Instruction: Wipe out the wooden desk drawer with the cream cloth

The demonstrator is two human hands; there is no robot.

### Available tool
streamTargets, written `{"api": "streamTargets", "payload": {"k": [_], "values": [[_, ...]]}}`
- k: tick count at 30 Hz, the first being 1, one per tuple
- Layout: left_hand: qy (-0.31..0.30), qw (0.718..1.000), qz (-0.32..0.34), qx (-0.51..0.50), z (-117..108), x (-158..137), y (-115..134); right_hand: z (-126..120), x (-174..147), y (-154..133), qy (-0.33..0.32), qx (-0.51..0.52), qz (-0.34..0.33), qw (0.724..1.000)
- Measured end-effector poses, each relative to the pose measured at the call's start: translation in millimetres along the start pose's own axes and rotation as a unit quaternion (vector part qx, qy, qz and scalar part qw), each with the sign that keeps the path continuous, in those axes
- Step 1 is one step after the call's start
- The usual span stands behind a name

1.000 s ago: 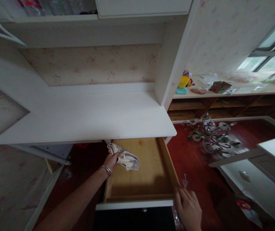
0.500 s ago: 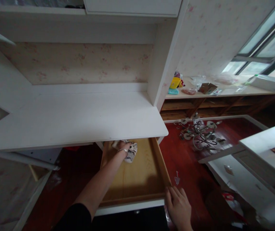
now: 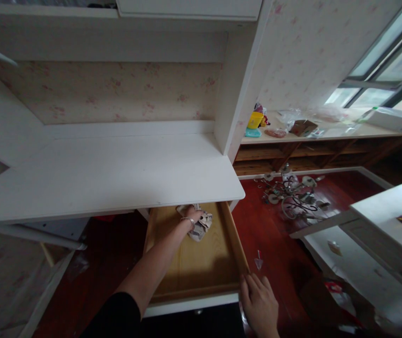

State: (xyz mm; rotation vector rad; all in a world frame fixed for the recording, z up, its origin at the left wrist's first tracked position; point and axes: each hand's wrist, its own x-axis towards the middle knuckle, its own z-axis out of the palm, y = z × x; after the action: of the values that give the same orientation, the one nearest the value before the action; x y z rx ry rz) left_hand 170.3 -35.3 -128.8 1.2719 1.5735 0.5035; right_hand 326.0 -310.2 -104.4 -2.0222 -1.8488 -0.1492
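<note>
- Since the crumpled grey-and-white patterned cloth (image 3: 201,221) sits deep in the pulled-out light wooden drawer (image 3: 201,263), right under the front edge of the white bench (image 3: 116,173), I would wipe with flat, even pressure along the drawer floor and into the back corners, keeping the wrist low so it clears the bench's underside.
- I would work in overlapping strokes from the back toward the white drawer front, so no strip of wood is missed.
- I would keep the drawer braced at its front right corner, so the pushing does not slide it on its runners.
- My left hand (image 3: 193,217), a thin silver bangle (image 3: 189,221) at the wrist, is closed around the cloth and presses it onto the drawer floor near the back; the fingers are mostly hidden by the cloth and the bench edge.
- My right hand (image 3: 259,305) lies loosely spread, holding nothing, its fingertips touching the drawer's front right corner above the dark red wooden floor (image 3: 282,244).
</note>
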Motion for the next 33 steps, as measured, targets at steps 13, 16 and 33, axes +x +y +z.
{"api": "streamTargets", "payload": {"k": [13,16,33], "values": [[-0.064,0.983,0.076,0.157,45,4,33,4,-1,1,0.011,0.005,0.005,1.000],[-0.094,0.975,0.103,0.174,55,5,37,2,0,0,0.004,0.009,0.009,1.000],[-0.282,0.858,0.240,0.354,52,-117,0,2,0,2,0.010,0.024,-0.007,1.000]]}}
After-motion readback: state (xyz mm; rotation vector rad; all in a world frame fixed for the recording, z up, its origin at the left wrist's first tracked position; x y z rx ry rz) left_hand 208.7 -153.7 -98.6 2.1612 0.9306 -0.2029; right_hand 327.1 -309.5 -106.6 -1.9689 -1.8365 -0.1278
